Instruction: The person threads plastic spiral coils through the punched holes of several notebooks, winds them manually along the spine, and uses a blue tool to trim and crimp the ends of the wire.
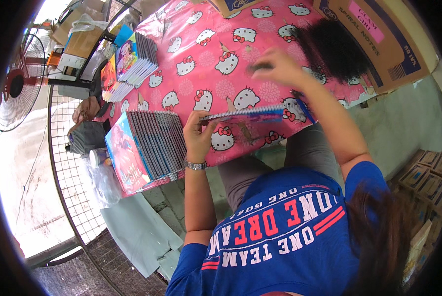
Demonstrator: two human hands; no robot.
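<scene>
1 notebook (260, 116) in my left hand (198, 135), coil-bound ones stacked to the left.
my left hand grips its left end at the table's near edge; my right hand (280, 69), farther over, is blurred at a small dark thing (261, 66), so i can't tell its grip. i judge the near-left stack (157, 143) and far-left group (137, 59) bound; the held one shows coil along its edge, its ends unclear. the heap of black strands (332, 52) at far right looks unused. count: 1 held notebook, 1 near stack, 1 far group, 1 heap; single pieces too tight to count.
</scene>
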